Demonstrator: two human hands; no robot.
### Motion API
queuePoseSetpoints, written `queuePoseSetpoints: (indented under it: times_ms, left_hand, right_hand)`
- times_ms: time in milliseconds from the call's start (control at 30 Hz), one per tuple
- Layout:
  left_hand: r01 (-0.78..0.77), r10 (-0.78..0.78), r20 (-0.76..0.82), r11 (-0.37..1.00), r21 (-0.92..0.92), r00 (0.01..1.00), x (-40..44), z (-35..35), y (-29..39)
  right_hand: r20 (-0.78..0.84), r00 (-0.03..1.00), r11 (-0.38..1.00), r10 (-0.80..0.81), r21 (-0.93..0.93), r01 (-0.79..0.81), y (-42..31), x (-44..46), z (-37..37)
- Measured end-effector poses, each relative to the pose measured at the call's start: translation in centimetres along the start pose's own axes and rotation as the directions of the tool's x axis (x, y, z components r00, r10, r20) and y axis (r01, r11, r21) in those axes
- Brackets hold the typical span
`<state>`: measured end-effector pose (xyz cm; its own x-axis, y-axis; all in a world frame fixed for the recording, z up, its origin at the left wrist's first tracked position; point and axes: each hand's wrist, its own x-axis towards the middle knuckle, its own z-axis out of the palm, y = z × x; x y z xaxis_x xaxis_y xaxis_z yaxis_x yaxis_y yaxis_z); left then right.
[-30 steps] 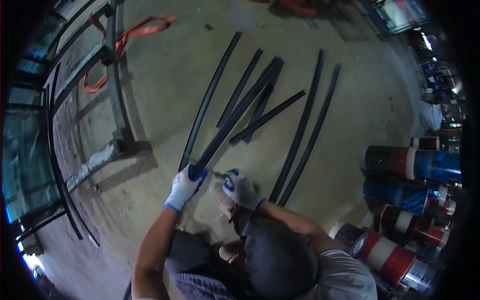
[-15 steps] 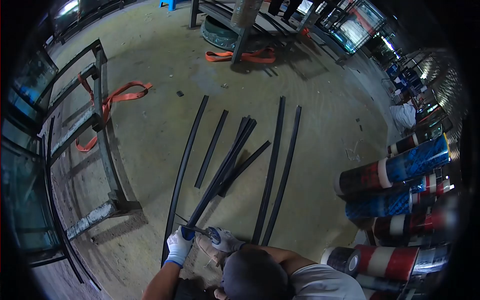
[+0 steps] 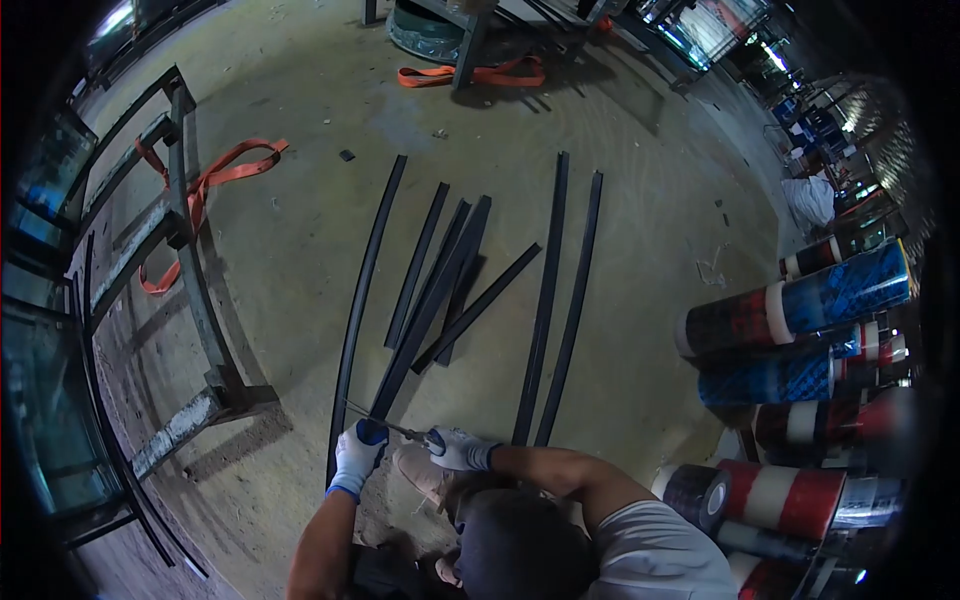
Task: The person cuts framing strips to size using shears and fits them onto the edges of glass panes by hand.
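My left hand (image 3: 358,455), in a white and blue work glove, is closed around the near end of a long black strip (image 3: 432,300) that slants away across the floor. In my right hand (image 3: 460,449), gloved too, is a metal cutting tool that looks like shears (image 3: 405,431). Its thin blades reach left across the strip's end, just beyond my left fingers. Whether they touch the strip I cannot tell. Beside and under the held strip lie shorter black strips (image 3: 480,305). Longer strips lie to the left (image 3: 366,290) and to the right (image 3: 546,290).
A metal frame (image 3: 190,250) with an orange strap (image 3: 205,190) stands at left, near glass panels (image 3: 45,360). Wrapped rolls (image 3: 780,500) are stacked at right. Another orange strap (image 3: 510,75) lies under a rack at the back. A shoe (image 3: 420,475) is close to my hands.
The held strip's far end has swung left, and the strips around it have spread apart. Both hands stay together at its near end. The whole view has tilted slightly downward.
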<state>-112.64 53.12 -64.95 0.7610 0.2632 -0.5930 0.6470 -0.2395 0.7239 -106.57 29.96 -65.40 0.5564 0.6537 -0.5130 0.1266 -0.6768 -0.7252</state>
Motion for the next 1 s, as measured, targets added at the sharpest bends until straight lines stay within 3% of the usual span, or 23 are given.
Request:
queuePoseSetpoints:
  times_ms: [67, 133, 233, 333, 367, 400, 433, 467, 500, 533, 567, 600, 667, 700, 733, 767, 800, 867, 1000]
  left_hand:
    - [0.109, -0.09, 0.135, 0.984, -0.138, 0.987, -0.5, 0.1, 0.6]
    - [0.035, -0.029, 0.146, 0.999, -0.037, 0.989, -0.7, -0.1, 0.0]
    - [0.088, -0.078, 0.113, 0.992, -0.089, 0.991, 0.1, -1.1, -1.1]
    - [0.234, -0.198, 0.214, 0.96, -0.155, 0.957, -0.2, -2.5, -3.2]
    - [0.283, -0.238, 0.25, 0.944, -0.167, 0.939, -0.6, -2.8, -4.0]
    - [0.272, -0.231, 0.273, 0.954, -0.125, 0.934, -0.9, -3.4, -5.6]
    - [0.171, -0.156, 0.177, 0.983, -0.073, 0.972, -0.7, -3.5, -12.1]
    - [0.08, -0.079, 0.078, 0.997, -0.002, 0.994, -0.5, -3.5, -18.2]
    - [0.104, -0.109, 0.01, 0.972, 0.211, 0.994, -5.1, -5.8, -9.9]
    - [0.351, -0.36, 0.051, 0.928, 0.124, 0.932, -7.5, -6.8, -6.3]
    - [0.344, -0.375, 0.018, 0.866, 0.363, 0.927, -8.9, -7.4, -8.9]
    - [0.318, -0.37, -0.03, 0.751, 0.578, 0.928, -11.1, -8.9, -12.0]
    - [0.286, -0.278, -0.186, 0.384, 0.878, 0.942, -17.3, -11.2, -10.9]
    - [0.375, -0.399, -0.204, 0.414, 0.83, 0.894, -19.7, -12.3, -9.6]
    - [0.476, -0.603, -0.121, 0.474, 0.741, 0.789, -21.2, -13.7, -3.3]
    - [0.493, -0.582, -0.045, 0.641, 0.588, 0.812, -23.2, -14.4, -9.1]
    - [0.487, -0.581, 0.008, 0.69, 0.535, 0.814, -25.8, -14.8, -9.0]
    - [0.434, -0.535, 0.09, 0.762, 0.481, 0.84, -28.3, -13.2, -3.7]
    - [0.358, -0.393, 0.142, 0.908, 0.219, 0.909, -28.6, -9.3, 10.5]
  right_hand:
    - [-0.038, 0.996, 0.995, 0.081, -0.056, -0.083, 0.2, -1.2, -0.9]
    - [-0.068, 0.986, 0.983, 0.152, -0.089, -0.158, 1.8, -2.0, -0.8]
    - [-0.06, 0.983, 0.978, 0.175, -0.103, -0.181, 6.0, -1.7, 2.1]
    - [-0.093, 0.965, 0.967, 0.247, 0.092, -0.238, 3.4, -5.8, -0.7]
    - [0.026, 0.944, 0.941, 0.329, 0.07, -0.33, 3.6, -6.9, -1.2]
    - [-0.018, 0.955, 0.942, 0.297, 0.169, -0.29, 5.2, -8.0, -0.5]
    - [-0.069, 0.955, 0.926, 0.29, 0.271, -0.262, 8.4, -9.8, 1.7]
    - [-0.071, 0.93, 0.904, 0.361, 0.271, -0.33, 7.1, -12.6, 0.4]
    - [-0.072, 0.9, 0.877, 0.429, 0.272, -0.397, 5.9, -15.3, -0.8]
    - [-0.215, 0.871, 0.881, 0.441, 0.291, -0.374, 3.3, -18.0, -2.9]
    - [-0.353, 0.829, 0.893, 0.433, 0.295, -0.34, 0.9, -20.3, -5.1]
    - [-0.432, 0.756, 0.868, 0.493, 0.18, -0.463, -1.1, -22.2, -7.0]
    - [-0.469, 0.545, 0.678, 0.695, 0.174, -0.714, 0.4, -27.6, -7.7]
    - [-0.499, 0.415, 0.559, 0.761, 0.18, -0.809, -1.1, -30.0, -9.9]
    - [-0.587, 0.518, 0.71, 0.622, 0.144, -0.689, -0.5, -33.4, -10.6]
    - [-0.588, 0.517, 0.721, 0.622, 0.172, -0.671, -1.4, -35.7, -12.2]
    - [-0.569, 0.5, 0.706, 0.653, 0.218, -0.674, -2.7, -37.6, -13.8]
    - [-0.488, 0.514, 0.688, 0.706, 0.3, -0.66, -6.0, -39.0, -16.4]
    - [-0.297, 0.647, 0.709, 0.703, 0.37, -0.601, -14.4, -34.5, -19.9]
